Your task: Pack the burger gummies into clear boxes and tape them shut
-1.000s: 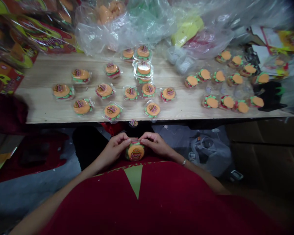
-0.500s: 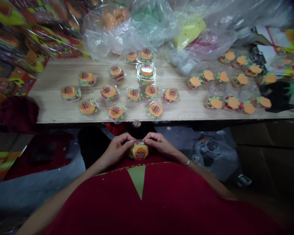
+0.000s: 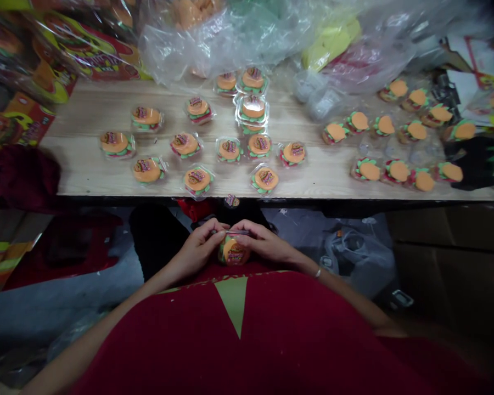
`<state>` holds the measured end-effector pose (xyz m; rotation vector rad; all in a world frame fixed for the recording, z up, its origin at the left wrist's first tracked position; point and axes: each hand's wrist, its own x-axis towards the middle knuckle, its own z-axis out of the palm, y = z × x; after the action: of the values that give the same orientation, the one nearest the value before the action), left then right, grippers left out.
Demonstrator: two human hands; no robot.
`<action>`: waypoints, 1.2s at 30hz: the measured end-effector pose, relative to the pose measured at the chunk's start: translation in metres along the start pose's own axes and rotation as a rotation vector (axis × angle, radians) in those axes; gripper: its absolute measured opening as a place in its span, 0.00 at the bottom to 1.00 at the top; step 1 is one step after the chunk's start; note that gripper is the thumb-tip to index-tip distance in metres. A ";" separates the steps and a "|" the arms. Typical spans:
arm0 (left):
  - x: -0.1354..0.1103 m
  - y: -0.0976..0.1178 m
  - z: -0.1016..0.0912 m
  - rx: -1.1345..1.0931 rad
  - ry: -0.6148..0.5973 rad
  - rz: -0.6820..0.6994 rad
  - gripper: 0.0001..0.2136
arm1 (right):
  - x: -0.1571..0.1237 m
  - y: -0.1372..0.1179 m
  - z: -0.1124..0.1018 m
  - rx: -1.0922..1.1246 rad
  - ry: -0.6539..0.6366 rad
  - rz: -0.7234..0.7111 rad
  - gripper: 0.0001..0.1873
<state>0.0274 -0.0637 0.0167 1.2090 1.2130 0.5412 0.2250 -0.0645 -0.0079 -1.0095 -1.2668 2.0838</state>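
Note:
In my lap is a clear plastic box (image 3: 235, 252) with a burger-shaped piece inside and a printed label on its orange top. My left hand (image 3: 200, 242) grips its left upper edge between thumb and fingers. On the other side, my right hand (image 3: 260, 241) is closed on the upper right of the same box, its thumb lying along the rim. Parts of the far edge are hidden by my fingers. Several labelled burger boxes (image 3: 198, 180) stand on the table (image 3: 78, 181) ahead of me.
Unlabelled burgers in clear trays (image 3: 396, 171) sit at the right beside a black cloth (image 3: 475, 164). Clear plastic bags (image 3: 181, 52) of coloured pieces line the back. Printed cartons (image 3: 99, 49) and a dark red cloth (image 3: 22, 173) lie at the left. The table edge runs just beyond my hands.
My right hand has shifted left over the box, its fingers now nearer the left hand's. The box stays held in my lap; the whole view has shifted slightly.

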 end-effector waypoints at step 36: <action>-0.002 -0.007 -0.007 -0.107 0.032 -0.029 0.12 | 0.018 -0.011 -0.021 0.037 0.057 0.138 0.11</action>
<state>0.0187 -0.0644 0.0121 1.0943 1.2114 0.5985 0.2310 -0.0354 -0.0098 -1.1613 -1.1558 2.1564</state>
